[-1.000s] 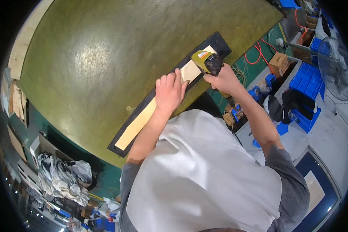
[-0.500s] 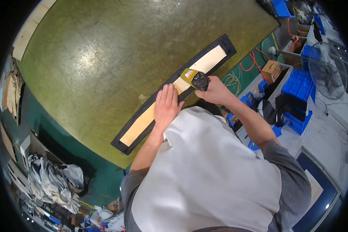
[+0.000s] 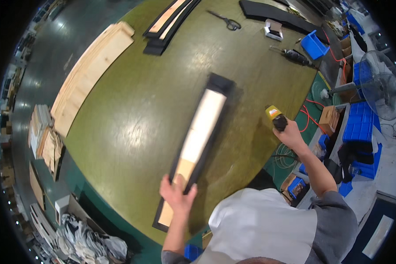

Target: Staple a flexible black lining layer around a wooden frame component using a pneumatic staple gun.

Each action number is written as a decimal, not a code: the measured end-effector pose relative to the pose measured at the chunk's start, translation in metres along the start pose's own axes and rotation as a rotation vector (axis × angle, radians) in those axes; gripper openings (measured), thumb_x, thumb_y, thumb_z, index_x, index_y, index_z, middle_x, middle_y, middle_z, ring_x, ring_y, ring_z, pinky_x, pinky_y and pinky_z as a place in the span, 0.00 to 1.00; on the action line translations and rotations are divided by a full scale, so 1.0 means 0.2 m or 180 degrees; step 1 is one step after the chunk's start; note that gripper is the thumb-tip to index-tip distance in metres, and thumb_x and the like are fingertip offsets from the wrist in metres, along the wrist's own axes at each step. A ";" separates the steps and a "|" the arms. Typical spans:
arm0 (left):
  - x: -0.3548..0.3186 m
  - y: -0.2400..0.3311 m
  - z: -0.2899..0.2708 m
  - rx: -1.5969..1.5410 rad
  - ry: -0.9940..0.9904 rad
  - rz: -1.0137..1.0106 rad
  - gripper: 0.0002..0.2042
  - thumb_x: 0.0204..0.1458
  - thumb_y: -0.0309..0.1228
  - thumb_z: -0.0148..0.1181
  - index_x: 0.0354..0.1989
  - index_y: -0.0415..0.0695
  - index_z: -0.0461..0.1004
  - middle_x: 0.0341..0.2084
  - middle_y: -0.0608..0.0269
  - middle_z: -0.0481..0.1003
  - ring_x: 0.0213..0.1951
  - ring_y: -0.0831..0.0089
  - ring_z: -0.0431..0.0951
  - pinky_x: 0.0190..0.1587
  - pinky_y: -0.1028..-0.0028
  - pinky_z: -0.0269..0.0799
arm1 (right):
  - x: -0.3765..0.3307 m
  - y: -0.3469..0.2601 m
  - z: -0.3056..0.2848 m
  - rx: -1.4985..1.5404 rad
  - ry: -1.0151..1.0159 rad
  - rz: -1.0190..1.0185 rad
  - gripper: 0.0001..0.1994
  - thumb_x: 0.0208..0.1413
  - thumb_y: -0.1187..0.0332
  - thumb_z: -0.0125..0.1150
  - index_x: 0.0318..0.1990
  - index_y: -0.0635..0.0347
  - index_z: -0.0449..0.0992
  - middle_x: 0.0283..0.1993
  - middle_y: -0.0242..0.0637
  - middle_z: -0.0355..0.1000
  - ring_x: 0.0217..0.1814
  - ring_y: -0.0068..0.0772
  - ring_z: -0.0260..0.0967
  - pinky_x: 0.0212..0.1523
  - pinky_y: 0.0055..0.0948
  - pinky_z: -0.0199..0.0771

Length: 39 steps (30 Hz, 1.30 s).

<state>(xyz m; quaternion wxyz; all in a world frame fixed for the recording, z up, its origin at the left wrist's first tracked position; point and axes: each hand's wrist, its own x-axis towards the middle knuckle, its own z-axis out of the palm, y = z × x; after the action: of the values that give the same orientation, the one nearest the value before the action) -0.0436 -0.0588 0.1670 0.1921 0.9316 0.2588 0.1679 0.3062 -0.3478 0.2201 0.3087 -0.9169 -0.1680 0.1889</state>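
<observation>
A long, pale wooden board with black fabric folded over its edges lies slantwise on the olive-green tabletop, its far end blurred by motion. My left hand grips the board near its close end, fingers across the wood and thumb at the right edge. Off to the right, my right hand is wrapped round a yellow-and-black tool that looks like a staple gun. This tool is held away from the board, over the table's right side.
Bare wooden boards are stacked at the left edge. Farther off lie black-edged boards, scissors, a small white box, a black power tool and a blue bin. A fan stands right.
The board has turned steeper, its far end swinging left, with my left hand now gripping it. My right hand has lifted the tool off the board and away right. The view has shifted, showing more table.
</observation>
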 end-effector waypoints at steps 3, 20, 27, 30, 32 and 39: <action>0.64 0.02 0.06 0.0359 0.0446 0.0002 0.33 0.41 0.43 0.76 0.58 0.44 0.76 0.60 0.31 0.65 0.58 0.35 0.67 0.60 0.47 0.64 | 0.30 0.14 -0.01 -0.0954 -0.0034 -0.0764 0.33 0.48 0.64 0.67 0.61 0.65 0.63 0.39 0.56 0.75 0.42 0.61 0.75 0.43 0.52 0.76; 2.44 0.65 0.97 -0.0676 -0.0023 0.0552 0.19 0.59 0.34 0.63 0.56 0.40 0.76 0.56 0.45 0.73 0.56 0.50 0.75 0.58 0.58 0.72 | 3.00 0.05 -0.41 -0.3593 0.1033 -0.1732 0.10 0.47 0.74 0.64 0.39 0.59 0.79 0.41 0.40 0.76 0.46 0.43 0.78 0.41 0.40 0.77; 2.18 0.59 1.04 -0.2547 -0.0658 -0.0791 0.18 0.61 0.27 0.61 0.59 0.37 0.74 0.51 0.54 0.78 0.51 0.68 0.79 0.55 0.70 0.74 | 2.95 0.03 -0.60 -0.2788 0.1022 -0.1866 0.16 0.61 0.56 0.60 0.28 0.58 0.79 0.30 0.46 0.78 0.38 0.50 0.79 0.36 0.47 0.80; 2.19 0.64 1.05 -0.3400 -0.1042 -0.1492 0.21 0.63 0.31 0.61 0.63 0.37 0.71 0.53 0.55 0.77 0.50 0.71 0.78 0.54 0.72 0.75 | 2.90 0.08 -0.63 -0.2137 0.0749 -0.1770 0.21 0.65 0.50 0.56 0.29 0.57 0.80 0.30 0.46 0.79 0.39 0.55 0.78 0.40 0.51 0.79; 2.19 0.67 0.98 -0.3763 -0.1014 -0.1815 0.24 0.64 0.34 0.61 0.66 0.37 0.67 0.54 0.54 0.76 0.51 0.70 0.78 0.54 0.71 0.75 | 2.70 -0.10 -0.56 -0.1760 0.0733 -0.1529 0.16 0.64 0.53 0.57 0.32 0.54 0.82 0.34 0.44 0.80 0.39 0.52 0.79 0.41 0.49 0.79; 1.89 0.67 0.65 -0.4378 -0.1145 -0.2884 0.20 0.63 0.34 0.62 0.58 0.34 0.71 0.50 0.57 0.78 0.47 0.67 0.79 0.51 0.66 0.76 | 1.24 -0.50 0.26 -0.1090 -0.1430 -0.3358 0.14 0.53 0.52 0.64 0.28 0.53 0.78 0.29 0.38 0.77 0.34 0.47 0.77 0.34 0.46 0.76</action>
<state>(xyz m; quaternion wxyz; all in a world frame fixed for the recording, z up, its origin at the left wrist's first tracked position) 0.3719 0.0050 0.1939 0.8039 0.4257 0.4131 0.0438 0.4792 -0.1406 0.1847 0.1656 -0.6840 -0.6899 0.1696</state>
